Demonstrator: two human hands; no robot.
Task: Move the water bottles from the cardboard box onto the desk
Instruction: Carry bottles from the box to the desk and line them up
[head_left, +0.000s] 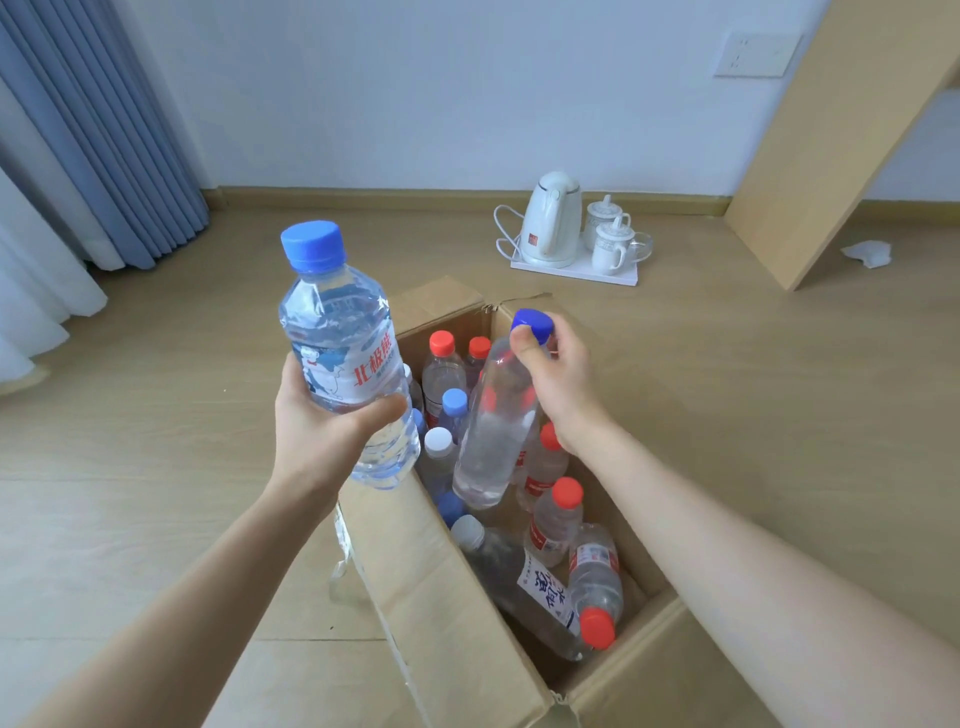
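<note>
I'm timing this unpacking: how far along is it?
No bottle set on a desk is in view. In hand: the left hand grips a labelled blue-capped bottle, the right hand pinches a second bottle by its neck above the cardboard box. Left: many bottles sit inside it.

Left hand (322, 431): grips a blue-capped labelled bottle (343, 358) round its middle, upright, above the left flap of the box (441, 597). Right hand (558, 384): pinches the neck of a second bottle (498, 431), also blue-capped, which hangs tilted over the open box. The box sits on the floor (156, 415) and holds other bottles (556, 519) with red, blue and white caps, some upright and some lying. By the wall: white kettle (553, 218) and two lidded cups (610, 244) on a tray (587, 273); curtain (104, 130) at left.
</note>
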